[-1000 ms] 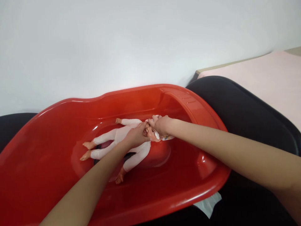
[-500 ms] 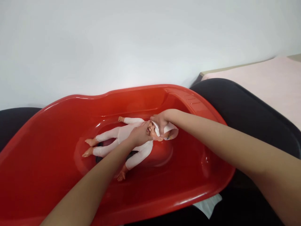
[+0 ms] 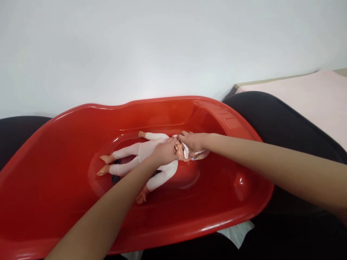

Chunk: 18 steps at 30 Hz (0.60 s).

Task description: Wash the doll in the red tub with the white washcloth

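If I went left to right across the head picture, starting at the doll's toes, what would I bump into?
The doll's feet, the person's left hand, the person's right hand, the pink cover.

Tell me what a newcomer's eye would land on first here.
The big red tub comes first, stretching across the lower part of the view. Inside it, a doll in white lies with its feet toward the left of the picture and its head toward the right. Next, the two bare hands stand out at its head end: the left hand by its chin, the right hand at its cap.
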{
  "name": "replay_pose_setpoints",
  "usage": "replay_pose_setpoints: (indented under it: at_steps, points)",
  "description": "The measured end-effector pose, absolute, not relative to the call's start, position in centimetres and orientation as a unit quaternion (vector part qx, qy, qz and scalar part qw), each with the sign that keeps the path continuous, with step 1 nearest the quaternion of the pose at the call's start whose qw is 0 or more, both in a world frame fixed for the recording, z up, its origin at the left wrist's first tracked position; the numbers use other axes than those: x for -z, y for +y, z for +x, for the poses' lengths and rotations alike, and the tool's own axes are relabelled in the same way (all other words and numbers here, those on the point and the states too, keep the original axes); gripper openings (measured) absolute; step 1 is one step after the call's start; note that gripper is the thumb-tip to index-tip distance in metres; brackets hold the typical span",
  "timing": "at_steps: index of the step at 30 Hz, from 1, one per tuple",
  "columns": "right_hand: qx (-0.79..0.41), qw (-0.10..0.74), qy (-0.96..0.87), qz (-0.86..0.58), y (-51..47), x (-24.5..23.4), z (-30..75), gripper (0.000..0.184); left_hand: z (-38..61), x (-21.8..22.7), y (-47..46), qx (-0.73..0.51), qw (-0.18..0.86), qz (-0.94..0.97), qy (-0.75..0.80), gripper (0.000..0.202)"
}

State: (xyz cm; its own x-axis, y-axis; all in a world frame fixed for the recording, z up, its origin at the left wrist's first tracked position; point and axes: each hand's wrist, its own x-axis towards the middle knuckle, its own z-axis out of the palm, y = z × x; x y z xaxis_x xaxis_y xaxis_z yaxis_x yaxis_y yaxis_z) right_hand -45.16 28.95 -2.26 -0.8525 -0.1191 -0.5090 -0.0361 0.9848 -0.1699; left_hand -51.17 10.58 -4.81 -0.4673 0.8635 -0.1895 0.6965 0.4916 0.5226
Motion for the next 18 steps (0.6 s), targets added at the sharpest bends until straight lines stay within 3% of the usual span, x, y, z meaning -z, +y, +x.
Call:
replay_pose_setpoints:
  at_steps: [5, 8, 13, 18]
  points:
    - [-0.020, 0.161, 0.986, -0.035, 26.6, 3.2, -42.1, 0.102, -51.1, 4.5, 10.7, -0.197, 0.218, 0.468, 0.834, 0.062]
    - [-0.080, 0.118, 0.989, 0.030, 24.7, 3.9, -40.8, 0.090, -51.0, 4.0, 10.6, -0.202, 0.214, 0.477, 0.828, 0.051]
    - [-0.120, 0.117, 0.984, 0.057, 23.5, 4.3, -40.4, 0.074, -50.8, 3.5, 10.6, -0.198, 0.211, 0.483, 0.826, 0.045]
    - [-0.099, 0.122, 0.987, 0.019, 24.7, 3.9, -41.1, 0.086, -50.8, 3.8, 10.7, -0.227, 0.209, 0.466, 0.829, 0.042]
